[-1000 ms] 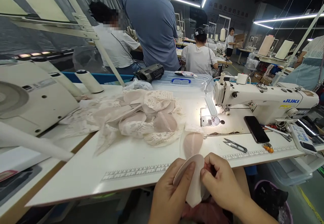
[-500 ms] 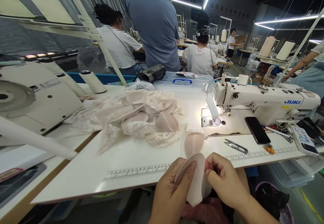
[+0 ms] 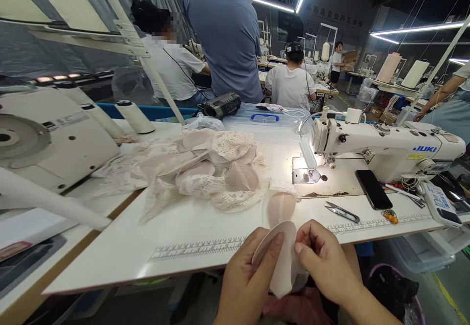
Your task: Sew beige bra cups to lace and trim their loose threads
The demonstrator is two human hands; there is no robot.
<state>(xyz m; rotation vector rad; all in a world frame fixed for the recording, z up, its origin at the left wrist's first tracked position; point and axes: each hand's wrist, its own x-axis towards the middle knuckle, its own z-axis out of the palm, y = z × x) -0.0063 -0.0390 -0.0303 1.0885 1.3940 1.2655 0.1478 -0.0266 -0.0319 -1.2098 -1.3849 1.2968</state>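
My left hand (image 3: pixel 253 271) is closed on a pale pink bra cup (image 3: pixel 284 261), its thumb on the inner side and fingers behind. At the cup's right edge, my right hand (image 3: pixel 323 259) pinches the thin fabric between thumb and forefinger. Both hands are just off the table's front edge. Another cup with a light centre seam (image 3: pixel 282 207) lies on the table beyond them, joined to sheer fabric. To the left spreads a heap of cream lace and bra cups (image 3: pixel 216 168).
A JUKI sewing machine (image 3: pixel 389 141) stands at the right, its needle area lit. Near it lie thread snips (image 3: pixel 342 212), a black phone (image 3: pixel 373 189) and a small meter (image 3: pixel 440 202). Another machine (image 3: pixel 55 139) is at the left. People (image 3: pixel 220 36) are beyond the table.
My right thumb and forefinger have shifted slightly left and up along the cup's edge. The left hand keeps its hold, and the things on the table have not moved.
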